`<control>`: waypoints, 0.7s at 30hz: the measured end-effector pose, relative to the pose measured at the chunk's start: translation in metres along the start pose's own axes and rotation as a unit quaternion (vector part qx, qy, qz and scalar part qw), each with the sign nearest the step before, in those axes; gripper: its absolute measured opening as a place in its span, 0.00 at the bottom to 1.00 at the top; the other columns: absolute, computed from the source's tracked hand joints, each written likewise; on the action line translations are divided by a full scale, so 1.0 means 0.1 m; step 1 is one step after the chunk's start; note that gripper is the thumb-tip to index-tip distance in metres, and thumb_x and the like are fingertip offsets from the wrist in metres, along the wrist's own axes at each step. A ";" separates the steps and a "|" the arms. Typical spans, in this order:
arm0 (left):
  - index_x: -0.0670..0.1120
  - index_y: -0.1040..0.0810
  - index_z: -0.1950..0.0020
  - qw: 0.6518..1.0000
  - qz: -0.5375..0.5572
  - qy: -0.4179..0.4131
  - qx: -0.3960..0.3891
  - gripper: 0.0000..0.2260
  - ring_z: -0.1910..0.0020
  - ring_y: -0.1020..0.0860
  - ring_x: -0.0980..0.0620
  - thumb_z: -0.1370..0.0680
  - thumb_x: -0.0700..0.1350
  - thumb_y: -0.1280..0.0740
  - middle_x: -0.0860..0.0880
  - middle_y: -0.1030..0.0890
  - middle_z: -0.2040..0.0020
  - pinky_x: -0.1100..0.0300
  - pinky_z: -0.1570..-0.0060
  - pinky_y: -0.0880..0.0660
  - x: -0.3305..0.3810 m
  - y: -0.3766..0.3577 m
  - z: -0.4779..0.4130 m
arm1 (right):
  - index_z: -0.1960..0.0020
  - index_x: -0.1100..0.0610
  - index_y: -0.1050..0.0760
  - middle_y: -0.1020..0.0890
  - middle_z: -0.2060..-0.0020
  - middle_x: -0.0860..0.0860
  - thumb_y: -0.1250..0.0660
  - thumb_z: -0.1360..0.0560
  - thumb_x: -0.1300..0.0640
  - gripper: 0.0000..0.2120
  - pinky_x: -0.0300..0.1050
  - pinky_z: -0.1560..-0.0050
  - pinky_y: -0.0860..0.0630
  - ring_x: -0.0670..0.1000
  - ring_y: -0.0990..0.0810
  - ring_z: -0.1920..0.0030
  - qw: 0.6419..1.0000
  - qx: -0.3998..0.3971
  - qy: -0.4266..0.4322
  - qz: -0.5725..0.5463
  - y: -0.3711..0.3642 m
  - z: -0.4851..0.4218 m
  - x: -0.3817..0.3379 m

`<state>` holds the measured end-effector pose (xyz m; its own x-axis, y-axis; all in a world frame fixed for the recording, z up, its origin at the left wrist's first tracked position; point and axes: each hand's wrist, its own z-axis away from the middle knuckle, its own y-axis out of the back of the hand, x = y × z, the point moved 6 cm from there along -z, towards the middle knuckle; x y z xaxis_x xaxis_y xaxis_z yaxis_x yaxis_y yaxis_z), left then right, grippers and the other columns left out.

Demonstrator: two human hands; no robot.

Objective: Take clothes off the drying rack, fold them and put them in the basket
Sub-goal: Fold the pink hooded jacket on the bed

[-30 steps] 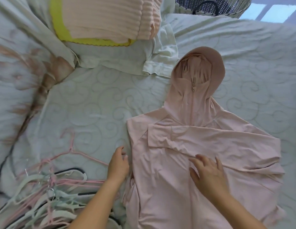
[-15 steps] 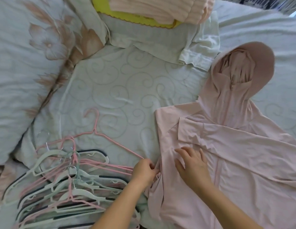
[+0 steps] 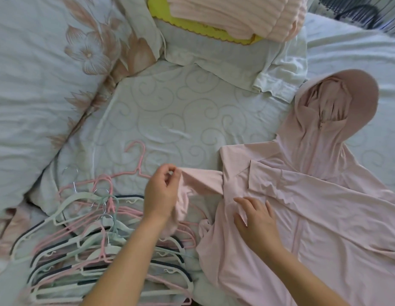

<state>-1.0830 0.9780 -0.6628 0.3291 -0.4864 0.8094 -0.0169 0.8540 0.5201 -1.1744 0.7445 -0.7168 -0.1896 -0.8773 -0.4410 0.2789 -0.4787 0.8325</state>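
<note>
A pale pink hooded jacket (image 3: 324, 217) lies flat on the bed at the right, its brimmed hood (image 3: 337, 102) pointing away from me. One sleeve is folded across the chest. My left hand (image 3: 162, 193) pinches the other sleeve (image 3: 201, 182) and holds it stretched out to the left of the jacket, above the hangers. My right hand (image 3: 256, 221) rests flat on the jacket's left side, fingers spread. A dark woven basket (image 3: 355, 14) shows only partly at the top right corner.
A heap of pink, white, mint and dark hangers (image 3: 88, 239) lies at the lower left. A flowered pillow (image 3: 44, 85) fills the left. Folded pink ribbed fabric (image 3: 236, 16) on a yellow piece and a pale folded garment (image 3: 236, 62) lie at the top.
My left hand has gripped the jacket's left sleeve and drawn it out to the left. My right hand has slid left to the jacket's side. The view has shifted leftward.
</note>
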 end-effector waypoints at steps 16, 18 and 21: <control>0.44 0.30 0.30 0.933 -0.357 0.029 0.023 0.22 0.35 0.33 0.37 0.23 0.47 0.34 0.39 0.29 0.34 0.46 0.39 0.33 -0.65 0.93 -1.23 | 0.34 0.49 0.26 0.24 0.38 0.50 0.34 0.24 0.53 0.18 0.59 0.31 0.40 0.57 0.26 0.38 0.996 -0.016 0.004 0.087 0.19 -0.66 -0.10; 0.42 0.29 0.32 0.952 -0.291 0.074 0.053 0.21 0.36 0.31 0.37 0.24 0.45 0.33 0.38 0.27 0.35 0.48 0.38 0.33 -0.88 1.03 -1.18 | 0.33 0.48 0.28 0.25 0.37 0.49 0.36 0.24 0.52 0.19 0.59 0.29 0.41 0.56 0.26 0.38 0.995 -0.027 0.008 0.098 0.18 -0.75 -0.14; 0.39 0.28 0.34 0.962 -0.204 0.164 0.074 0.22 0.39 0.27 0.38 0.25 0.47 0.32 0.37 0.25 0.38 0.48 0.39 0.30 -1.21 1.15 -1.05 | 0.34 0.48 0.27 0.25 0.37 0.50 0.35 0.24 0.52 0.18 0.59 0.31 0.39 0.58 0.25 0.40 0.993 -0.026 0.014 0.113 0.14 -0.83 -0.20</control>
<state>-1.0254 1.1542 -0.7300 0.6163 -0.6711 0.4122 0.0516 0.5566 0.8291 -1.0883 0.7525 -0.7241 -0.0914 -0.9629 -0.2541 0.3592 -0.2698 0.8934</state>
